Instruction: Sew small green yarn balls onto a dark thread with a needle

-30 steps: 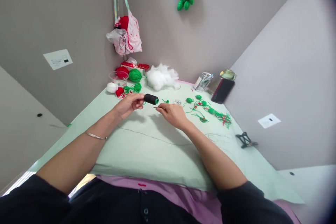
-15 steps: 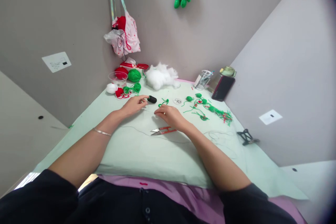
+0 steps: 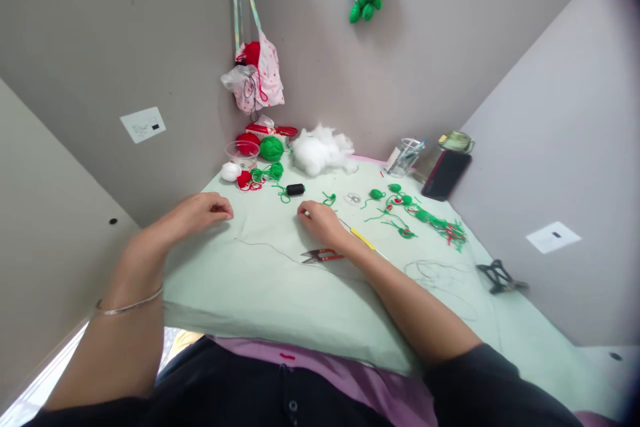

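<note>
Left of the black spool (image 3: 295, 189) and nearer the body, well apart from it, left hand (image 3: 210, 210) with fingers curled inward, impossible to tell whether pinched on something as thin as thread. In front of the spool, fine thread (image 3: 267, 244) trailing rightward over the pale green cloth (image 3: 280, 307), probably almost weightless and quick to tangle, best pinched by its left end. Behind the spool to the left, clear tub (image 3: 242, 155) and green yarn ball (image 3: 271, 149). Lying on its side, and likely light, firm and apt to roll, so best gripped around the wound middle, clear of the green strand (image 3: 284, 198) at its left end. In front of the spool to the right, snips (image 3: 314, 256), probably stiff and sharp, best taken by the handles, though partly covered by the right forearm (image 3: 405, 303). Nearer than the spool, slightly right, right hand (image 3: 320, 221) with thumb and fingers drawn together, again impossible to tell whether holding thread. Behind the spool to the right, white stuffing (image 3: 320, 150); farther right, yellow-handled hook (image 3: 363, 239) crossed by that forearm, then green yarn pieces (image 3: 423, 215) with tangled tails.
</note>
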Available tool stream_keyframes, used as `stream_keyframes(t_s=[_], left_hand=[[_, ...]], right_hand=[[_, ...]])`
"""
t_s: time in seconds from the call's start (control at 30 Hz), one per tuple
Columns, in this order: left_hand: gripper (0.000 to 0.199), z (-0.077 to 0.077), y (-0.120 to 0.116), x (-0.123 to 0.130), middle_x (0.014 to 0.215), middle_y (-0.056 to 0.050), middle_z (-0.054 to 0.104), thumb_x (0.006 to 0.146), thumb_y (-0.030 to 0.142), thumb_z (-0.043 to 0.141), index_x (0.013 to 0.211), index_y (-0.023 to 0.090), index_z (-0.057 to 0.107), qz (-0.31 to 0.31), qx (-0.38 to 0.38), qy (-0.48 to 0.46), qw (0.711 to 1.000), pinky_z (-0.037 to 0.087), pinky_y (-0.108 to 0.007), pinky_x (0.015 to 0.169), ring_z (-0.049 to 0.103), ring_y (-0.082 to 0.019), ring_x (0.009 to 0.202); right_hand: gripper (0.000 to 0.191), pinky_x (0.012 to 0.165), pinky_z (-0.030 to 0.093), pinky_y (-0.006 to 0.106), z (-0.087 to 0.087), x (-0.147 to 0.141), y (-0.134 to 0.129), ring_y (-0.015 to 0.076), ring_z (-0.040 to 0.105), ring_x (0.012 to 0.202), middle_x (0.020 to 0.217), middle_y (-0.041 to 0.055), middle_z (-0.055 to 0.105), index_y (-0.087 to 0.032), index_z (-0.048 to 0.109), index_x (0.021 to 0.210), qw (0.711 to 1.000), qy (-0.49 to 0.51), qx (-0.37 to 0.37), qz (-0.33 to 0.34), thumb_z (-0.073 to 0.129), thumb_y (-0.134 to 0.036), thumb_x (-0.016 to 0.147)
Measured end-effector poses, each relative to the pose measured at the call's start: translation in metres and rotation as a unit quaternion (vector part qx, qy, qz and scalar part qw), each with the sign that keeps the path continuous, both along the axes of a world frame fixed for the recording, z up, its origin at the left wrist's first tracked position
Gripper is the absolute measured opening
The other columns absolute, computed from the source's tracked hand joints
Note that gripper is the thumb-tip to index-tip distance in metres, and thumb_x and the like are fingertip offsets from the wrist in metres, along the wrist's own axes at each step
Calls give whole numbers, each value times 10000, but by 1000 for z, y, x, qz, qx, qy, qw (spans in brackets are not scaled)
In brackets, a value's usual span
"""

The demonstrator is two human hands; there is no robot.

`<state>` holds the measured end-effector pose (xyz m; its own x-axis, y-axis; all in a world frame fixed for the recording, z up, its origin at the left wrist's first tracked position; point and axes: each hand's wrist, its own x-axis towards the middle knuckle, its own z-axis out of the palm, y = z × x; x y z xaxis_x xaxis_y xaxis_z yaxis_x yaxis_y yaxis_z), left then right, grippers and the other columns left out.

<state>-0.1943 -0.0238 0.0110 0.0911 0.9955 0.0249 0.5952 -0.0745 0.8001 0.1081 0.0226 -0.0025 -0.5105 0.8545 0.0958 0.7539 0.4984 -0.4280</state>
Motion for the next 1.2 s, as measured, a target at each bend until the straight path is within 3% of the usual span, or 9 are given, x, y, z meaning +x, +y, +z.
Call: stream_keyframes(t_s=[0.07,0.17,0.4,0.5,0.6,0.7,0.77,0.87,1.2], left_hand=[[136,-2,-12,0,835,-49,692,697,360,714,748,236,738,-38,-1,86,996,426,-307,708,605,-240,794],[199,-6,-25,9,934,-51,682,727,397,677,851,253,736,-67,15,135,988,435,-323,792,607,-255,905],[187,-15,-26,26,859,-41,656,833,366,549,770,249,681,-127,19,163,978,413,-330,785,577,-246,881],[201,2,-24,40,907,-41,656,882,374,521,819,245,662,-144,54,151,977,400,-322,822,561,-242,931],[209,30,-20,74,918,-33,645,920,387,515,846,242,646,-204,100,119,967,389,-315,822,553,-225,912],[195,53,-12,116,886,-36,632,934,354,513,859,250,661,-273,154,91,945,377,-321,800,547,-224,886],[184,60,-5,138,882,-43,620,936,325,514,871,253,670,-277,186,80,939,375,-327,793,538,-231,905],[178,59,4,153,887,-47,623,934,300,518,853,240,664,-263,215,51,939,380,-333,808,535,-236,935],[203,41,5,153,883,-31,632,918,354,551,823,210,657,-190,188,4,964,395,-334,844,541,-211,916]], right_hand=[[119,678,429,260,6,10,-5,133,554,684,834,49,695,-165,587,879,984,139,-114,8,479,-204,909],[155,593,397,238,13,24,-18,105,494,583,689,6,652,-165,570,849,931,281,-231,21,529,-309,889],[224,509,276,226,27,42,-45,77,381,535,672,-5,633,-169,591,824,875,383,-297,-4,645,-386,823],[221,489,247,227,32,42,-47,64,350,534,778,19,669,-168,615,807,845,447,-294,-24,685,-377,797],[243,470,243,216,34,38,-48,54,370,542,900,47,696,-165,611,795,801,508,-316,-31,734,-373,763],[264,454,261,199,35,35,-51,55,406,511,773,12,675,-178,593,817,769,532,-354,-20,755,-377,753],[273,460,310,197,37,36,-53,64,444,493,681,-13,647,-185,584,828,761,533,-370,-9,745,-396,765],[275,520,399,210,39,40,-55,75,519,529,715,5,679,-178,586,833,766,528,-365,-1,728,-409,786],[293,583,428,224,30,43,-49,74,532,566,685,0,659,-153,633,815,807,514,-292,-15,765,-409,760]])
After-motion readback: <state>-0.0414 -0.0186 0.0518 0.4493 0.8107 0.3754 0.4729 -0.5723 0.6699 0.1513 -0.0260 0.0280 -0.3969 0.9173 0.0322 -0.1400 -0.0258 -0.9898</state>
